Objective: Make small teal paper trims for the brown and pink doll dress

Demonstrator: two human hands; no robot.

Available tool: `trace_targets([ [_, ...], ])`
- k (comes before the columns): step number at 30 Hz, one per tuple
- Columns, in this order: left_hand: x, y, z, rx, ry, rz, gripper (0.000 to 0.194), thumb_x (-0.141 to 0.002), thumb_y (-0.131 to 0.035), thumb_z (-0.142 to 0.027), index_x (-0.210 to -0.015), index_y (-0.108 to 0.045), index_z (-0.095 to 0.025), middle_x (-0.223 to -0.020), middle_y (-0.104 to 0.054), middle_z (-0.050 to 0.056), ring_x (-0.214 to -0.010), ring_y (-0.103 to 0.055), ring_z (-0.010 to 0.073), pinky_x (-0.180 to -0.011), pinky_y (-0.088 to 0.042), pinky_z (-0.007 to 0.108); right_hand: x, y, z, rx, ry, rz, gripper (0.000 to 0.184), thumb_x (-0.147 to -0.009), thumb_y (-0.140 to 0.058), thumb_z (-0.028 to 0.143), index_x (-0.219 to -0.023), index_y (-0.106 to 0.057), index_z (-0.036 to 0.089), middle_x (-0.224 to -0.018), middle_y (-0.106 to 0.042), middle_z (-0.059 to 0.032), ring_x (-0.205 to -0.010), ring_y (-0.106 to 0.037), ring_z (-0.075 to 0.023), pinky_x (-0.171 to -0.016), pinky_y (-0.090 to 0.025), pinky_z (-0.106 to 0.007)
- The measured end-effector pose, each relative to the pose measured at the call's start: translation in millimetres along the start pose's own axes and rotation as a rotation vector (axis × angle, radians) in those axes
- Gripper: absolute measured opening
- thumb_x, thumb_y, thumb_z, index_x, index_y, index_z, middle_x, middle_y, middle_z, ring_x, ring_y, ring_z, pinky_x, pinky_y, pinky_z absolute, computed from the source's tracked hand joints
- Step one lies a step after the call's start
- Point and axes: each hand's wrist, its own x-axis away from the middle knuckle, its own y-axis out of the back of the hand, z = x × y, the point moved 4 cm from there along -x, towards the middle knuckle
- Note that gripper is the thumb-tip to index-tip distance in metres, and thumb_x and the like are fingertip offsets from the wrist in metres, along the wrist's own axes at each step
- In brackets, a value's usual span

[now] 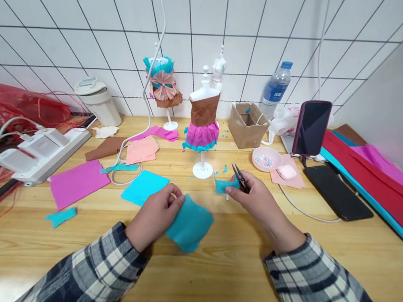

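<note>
- I see the left hand (156, 216) pinching a teal sheet (192, 224) by one edge at lower centre, probably leaving most uncovered.
- Right of centre, the right hand (254, 195) clasps scissors (241, 180) and a teal scrap (221, 186), perhaps to avoid setting either down.

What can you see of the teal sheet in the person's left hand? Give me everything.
The teal sheet looks like thin, soft crepe paper, plain in colour and roughly four-sided, with wavy, uneven edges. The left hand pinches it near its upper left between thumb and fingers, which hide that part. The rest spreads out to the right of the hand, over the wooden table; whether its lower edge touches the wood cannot be told. The right hand is apart from it.
</note>
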Motion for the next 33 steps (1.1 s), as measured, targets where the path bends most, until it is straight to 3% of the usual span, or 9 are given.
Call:
trace_targets([
  [3,7,22.2,-4,-0.278,-0.139,-0.174,0.040,-0.088,-0.050,-0.044,-0.116,-0.052,-0.016,-0.083,-0.063,0.005,-0.073,-0.059,0.0213,-0.064,-0.046,0.033,2,-3,2,0.058,-0.010,0.010,0.017,-0.073,-0.064,0.031,-0.080,-0.056,0.018,-0.071,-0.053,0.0026,-0.064,-0.047,-0.0128,-0.059,-0.035,-0.025],
  [5,15,35.3,-13,-0.478,-0.367,-0.275,0.029,-0.088,-0.052,-0.037,-0.109,-0.060,-0.018,-0.096,-0.064,0.010,-0.089,-0.059,0.0256,-0.077,-0.046,0.040,3,-3,5,0.097,-0.022,-0.008,0.017,-0.072,-0.065,0.031,-0.076,-0.054,0.019,-0.067,-0.051,0.0035,-0.061,-0.044,-0.0118,-0.057,-0.033,-0.024],
  [7,23,31.5,-22,-0.468,-0.667,-0.100,0.020,-0.090,-0.049,-0.027,-0.101,-0.065,-0.022,-0.095,-0.066,0.007,-0.090,-0.059,0.0217,-0.082,-0.046,0.036,5,-4,8,0.087,-0.025,-0.003,0.018,-0.071,-0.066,0.031,-0.073,-0.053,0.019,-0.065,-0.049,0.0043,-0.059,-0.042,-0.0111,-0.055,-0.032,-0.024],
  [9,32,14.7,-29,-0.438,-0.848,0.162,0.029,-0.090,-0.049,-0.027,-0.116,-0.061,-0.027,-0.115,-0.064,0.005,-0.108,-0.056,0.0222,-0.093,-0.044,0.038,8,-8,11,0.023,-0.026,0.036,0.019,-0.072,-0.066,0.031,-0.073,-0.052,0.019,-0.064,-0.049,0.0044,-0.059,-0.043,-0.0109,-0.056,-0.033,-0.023],
  [11,36,-4.7,-35,-0.435,-0.785,0.242,0.041,-0.089,-0.052,-0.035,-0.129,-0.052,-0.026,-0.129,-0.057,0.006,-0.113,-0.053,0.0246,-0.096,-0.044,0.042,12,-16,14,-0.074,-0.037,0.086,0.021,-0.072,-0.068,0.032,-0.074,-0.052,0.018,-0.065,-0.048,0.0046,-0.061,-0.044,-0.0105,-0.057,-0.034,-0.023],
  [16,46,-36.6,-50,-0.393,-0.580,0.144,0.046,-0.092,-0.046,-0.040,-0.136,-0.044,-0.026,-0.132,-0.054,0.008,-0.116,-0.050,0.0281,-0.096,-0.044,0.049,23,-40,9,-0.303,-0.153,0.183,0.026,-0.072,-0.068,0.037,-0.081,-0.051,0.019,-0.068,-0.048,0.0050,-0.058,-0.043,-0.0095,-0.053,-0.033,-0.022],
  [21,41,-20.7,-42,-0.328,-0.545,0.095,0.025,-0.093,-0.043,-0.024,-0.107,-0.063,-0.019,-0.101,-0.065,0.008,-0.096,-0.057,0.0233,-0.085,-0.050,0.041,17,-37,-1,0.182,-0.125,0.075,0.021,-0.075,-0.062,0.034,-0.070,-0.048,0.019,-0.063,-0.043,0.0051,-0.061,-0.041,-0.0115,-0.055,-0.031,-0.024],
  [24,33,-13.0,-34,-0.332,-0.570,0.145,0.020,-0.091,-0.046,-0.024,-0.097,-0.065,-0.022,-0.099,-0.064,0.005,-0.094,-0.057,0.0221,-0.084,-0.050,0.041,13,-29,-2,0.416,-0.128,0.003,0.020,-0.073,-0.061,0.033,-0.071,-0.047,0.020,-0.065,-0.046,0.0050,-0.064,-0.043,-0.0129,-0.057,-0.031,-0.025],
  [33,34,-16.1,-34,-0.426,-0.550,0.162,0.026,-0.092,-0.048,-0.026,-0.112,-0.063,-0.021,-0.106,-0.064,0.007,-0.096,-0.057,0.0234,-0.084,-0.052,0.043,14,-23,-7,0.238,-0.125,-0.118,0.018,-0.076,-0.056,0.036,-0.073,-0.047,0.020,-0.064,-0.043,0.0053,-0.060,-0.042,-0.0123,-0.054,-0.032,-0.025],
])
